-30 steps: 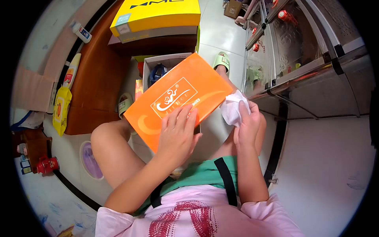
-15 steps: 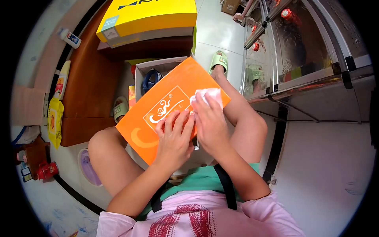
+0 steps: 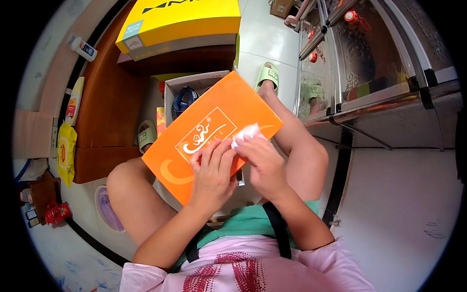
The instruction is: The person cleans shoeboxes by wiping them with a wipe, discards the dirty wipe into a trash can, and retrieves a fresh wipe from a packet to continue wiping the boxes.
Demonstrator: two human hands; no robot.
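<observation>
An orange shoe box lid (image 3: 170, 146) with a white logo lies tilted over my lap, partly covering an open grey box (image 3: 170, 90) that holds a dark blue item (image 3: 185, 100). My left hand (image 3: 212, 177) rests on the lid's near edge, fingers spread over the lettering below the logo. Just right of it, my right hand (image 3: 265, 165) presses a crumpled white cloth (image 3: 248, 134) onto the orange surface, its fingers bunched on the cloth. The two hands are very close together. What lies beneath the lid is mostly hidden.
A yellow shoe box (image 3: 180, 22) sits on a brown wooden bench (image 3: 109, 97). A yellow wipes pack (image 3: 66, 153) and a white bottle (image 3: 82, 48) are at the left. A glass-fronted cabinet (image 3: 372, 58) stands at the right. A purple-and-white round object (image 3: 108, 209) lies beside my left knee.
My right hand has brought the white cloth from beyond the lid's right edge onto its top, then slightly nearer my body. My left hand has stayed on the lid.
</observation>
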